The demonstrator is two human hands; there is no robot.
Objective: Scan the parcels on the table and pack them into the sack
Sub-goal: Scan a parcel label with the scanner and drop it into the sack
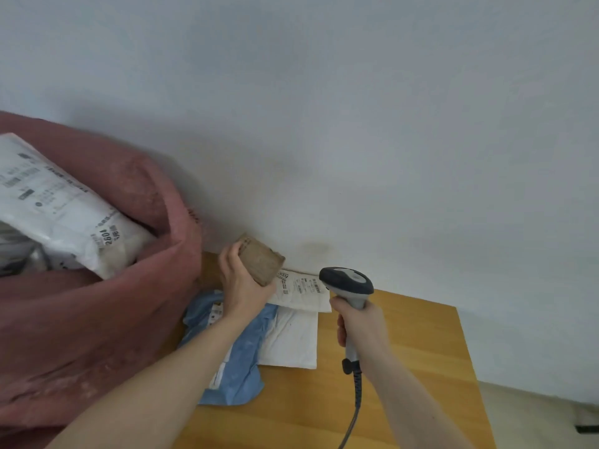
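Butting a pale wall [356,108], wooden table [405,367]; left hand [241,283] grips brown parcel [262,260], right hand [359,325] scanner [348,281].

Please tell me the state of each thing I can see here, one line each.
Left hand: grips the brown parcel.
Brown parcel: lifted, tilted.
Right hand: grips the scanner.
Scanner: raised.
Sack: open, white parcel inside.
Blue parcel: flat on table.

bare table [405,367] at right (sack [97,319] crowding the left)
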